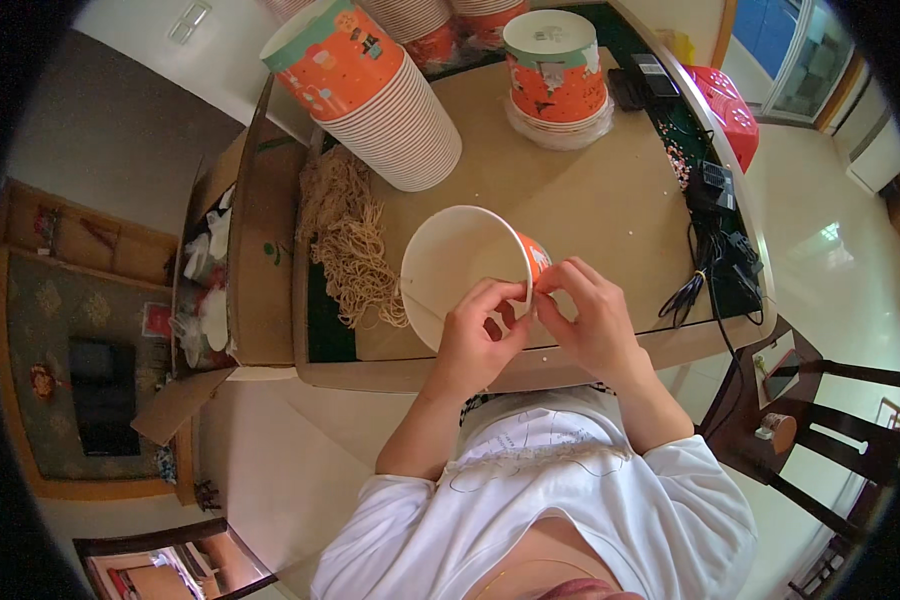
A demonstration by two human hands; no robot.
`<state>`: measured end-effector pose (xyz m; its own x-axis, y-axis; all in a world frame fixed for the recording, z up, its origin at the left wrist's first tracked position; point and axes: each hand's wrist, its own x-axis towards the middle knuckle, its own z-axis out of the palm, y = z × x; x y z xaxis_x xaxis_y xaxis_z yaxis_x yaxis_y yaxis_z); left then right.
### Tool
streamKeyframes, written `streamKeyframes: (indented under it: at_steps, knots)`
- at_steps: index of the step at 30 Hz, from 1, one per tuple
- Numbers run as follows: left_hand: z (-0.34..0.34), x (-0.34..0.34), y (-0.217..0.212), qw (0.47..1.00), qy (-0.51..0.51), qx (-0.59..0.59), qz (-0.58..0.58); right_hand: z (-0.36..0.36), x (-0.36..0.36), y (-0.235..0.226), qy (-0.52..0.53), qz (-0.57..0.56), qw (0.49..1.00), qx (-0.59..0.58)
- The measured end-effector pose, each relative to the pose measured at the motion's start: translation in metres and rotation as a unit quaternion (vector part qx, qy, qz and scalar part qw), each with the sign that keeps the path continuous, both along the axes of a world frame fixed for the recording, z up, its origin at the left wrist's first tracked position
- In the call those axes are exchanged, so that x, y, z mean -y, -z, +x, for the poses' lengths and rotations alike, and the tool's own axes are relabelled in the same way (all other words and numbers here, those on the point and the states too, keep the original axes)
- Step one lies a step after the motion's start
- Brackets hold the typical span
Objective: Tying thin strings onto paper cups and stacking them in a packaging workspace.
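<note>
A white paper bucket point(460, 255) with an orange printed outside lies tipped at the table's near edge, its wide mouth facing me. A thin cord point(422, 302) crosses its inside. My left hand point(485, 325) reaches into the mouth, with thumb and fingers pinched on the right rim. On the outer side of that rim, my right hand point(588, 312) has its thumb and fingertips pressed together, close against the left fingertips. Whatever is between the right fingertips is too small to make out. Left of the bucket lies a heap of tan cords point(355, 250).
A tall leaning stack of paper buckets point(390, 120) stands behind, with a shorter stack point(555, 80) to its right. An open cardboard box point(265, 255) adjoins the table's left side. Black cables and adapters point(705, 260) lie along the right edge, by small beads point(677, 165).
</note>
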<state>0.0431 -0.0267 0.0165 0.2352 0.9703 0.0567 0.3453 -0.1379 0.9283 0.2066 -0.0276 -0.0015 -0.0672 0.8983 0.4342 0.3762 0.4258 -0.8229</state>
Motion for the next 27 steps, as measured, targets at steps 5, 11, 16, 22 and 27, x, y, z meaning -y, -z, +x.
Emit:
streamKeyframes:
  at_steps: [5, 11, 16, 22, 27]
  knots:
    - [-0.0020, 0.0001, 0.0000, 0.999, -0.009, -0.029, 0.018, 0.0015, -0.0022, 0.0047, -0.034, -0.020, 0.999, -0.021]
    - [-0.0029, 0.0010, 0.0021, 1.000, -0.021, 0.006, 0.004, 0.0018, -0.0047, 0.0057, -0.059, -0.024, 0.998, -0.022]
    - [-0.0032, 0.0003, -0.0012, 1.000, -0.013, 0.005, 0.019, 0.0020, -0.0057, 0.0024, -0.055, -0.004, 0.998, -0.013]
    - [-0.0025, 0.0009, -0.0030, 1.000, -0.008, 0.002, 0.017, 0.0017, -0.0065, 0.0009, -0.049, -0.007, 0.999, -0.013]
    - [-0.0025, 0.0009, -0.0028, 1.000, 0.002, -0.003, 0.017, 0.0022, -0.0061, -0.0006, -0.045, -0.013, 0.999, -0.013]
